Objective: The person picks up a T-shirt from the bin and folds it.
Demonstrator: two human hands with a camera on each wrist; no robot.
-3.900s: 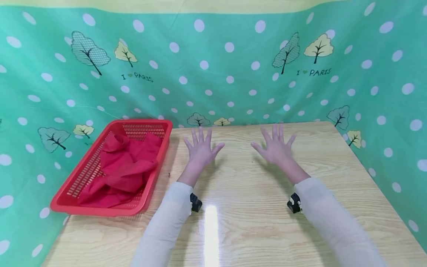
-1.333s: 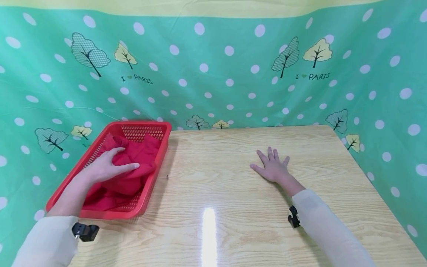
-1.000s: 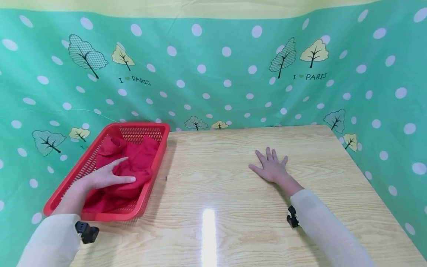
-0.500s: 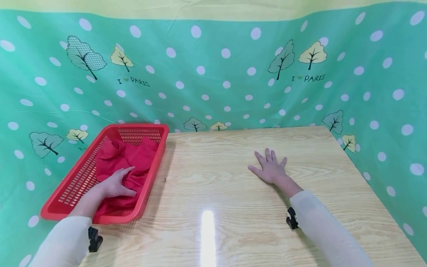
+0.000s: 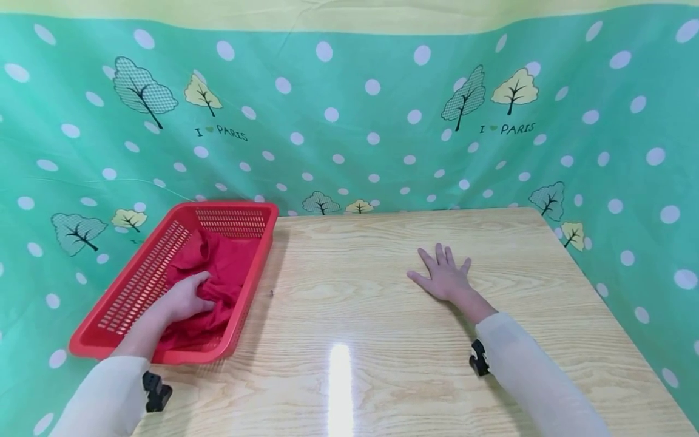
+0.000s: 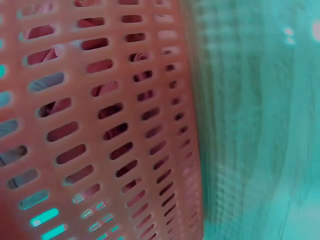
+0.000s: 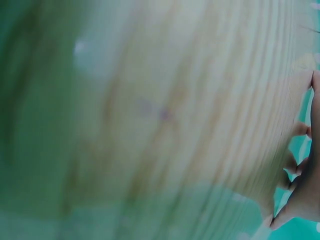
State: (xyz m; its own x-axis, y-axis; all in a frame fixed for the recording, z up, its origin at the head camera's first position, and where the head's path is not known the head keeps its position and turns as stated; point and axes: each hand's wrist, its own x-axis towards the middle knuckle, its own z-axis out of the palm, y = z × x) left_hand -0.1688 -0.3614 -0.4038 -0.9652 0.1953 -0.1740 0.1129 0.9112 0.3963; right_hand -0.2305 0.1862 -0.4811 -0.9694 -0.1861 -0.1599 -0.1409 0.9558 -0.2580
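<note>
Step in hand, as judged: grasping. The left grip (image 5: 185,298), a bare hand, pinches the crumpled red fabric cloth (image 5: 232,258) inside the red perforated plastic basket (image 5: 191,357) on the pale wood-grain counter (image 5: 349,291). The right grip (image 5: 445,280) rests on the counter, fingers spread, empty. The next move probably calls for securing the folds, then lifting.

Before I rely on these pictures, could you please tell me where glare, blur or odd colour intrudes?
Head view: mostly sharp, but white glare streaks the table; left wrist view: a strong teal cast beside the red basket; right wrist view: much of the table is blurred, with the right hand at the frame's edge.
</note>
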